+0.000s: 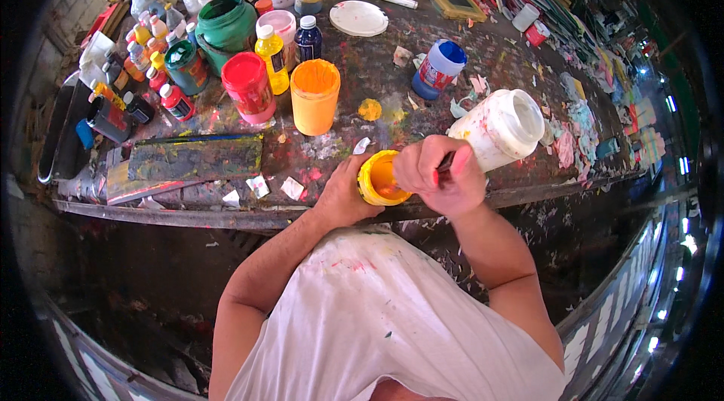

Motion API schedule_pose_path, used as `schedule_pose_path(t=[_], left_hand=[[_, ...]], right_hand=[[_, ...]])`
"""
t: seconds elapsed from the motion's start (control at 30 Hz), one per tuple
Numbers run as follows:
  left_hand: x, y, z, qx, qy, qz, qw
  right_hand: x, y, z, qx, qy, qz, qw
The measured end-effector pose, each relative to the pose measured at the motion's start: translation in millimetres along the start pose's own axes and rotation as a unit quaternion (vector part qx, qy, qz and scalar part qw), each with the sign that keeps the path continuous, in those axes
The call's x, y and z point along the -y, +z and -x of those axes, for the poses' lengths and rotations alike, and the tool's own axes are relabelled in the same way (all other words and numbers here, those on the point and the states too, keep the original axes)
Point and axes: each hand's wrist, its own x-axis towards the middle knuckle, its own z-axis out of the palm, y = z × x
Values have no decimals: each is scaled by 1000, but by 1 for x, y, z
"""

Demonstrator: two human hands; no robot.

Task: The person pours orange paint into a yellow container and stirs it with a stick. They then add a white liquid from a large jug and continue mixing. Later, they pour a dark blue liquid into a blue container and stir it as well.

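Note:
At the table's near edge, my left hand [348, 193] is wrapped round the side of an open yellow paint jar [367, 181] with orange-yellow paint inside. My right hand [445, 176] is closed in a fist just above the jar's right rim. A thin dark tool with a red end [440, 177] shows at its fingers; the rest is hidden by the hand, so its kind is unclear. Just beyond that hand is a large white plastic jar [494, 129]. An orange paint tub [314, 99] and a red paint jar [249, 88] stand farther back on the left.
A blue paint jar [439, 69] stands beyond the white jar. Green tubs [226, 35], small paint bottles [177, 103] and a white lid [358, 18] occupy the back left. A paint-stained board [196, 157] lies at the left front; paper scraps [566, 148] litter the right.

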Motion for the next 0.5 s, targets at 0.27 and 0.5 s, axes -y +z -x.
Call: schedule_pose_path(t=[0.27,0.5], left_hand=[[1,1,1,0,-3,14,1000],[2,2,1,-9,9,-6,1000]], right_hand=[[-7,-8,10,-20,-25,-25,999],[4,8,-9,-21,-86,49,995]])
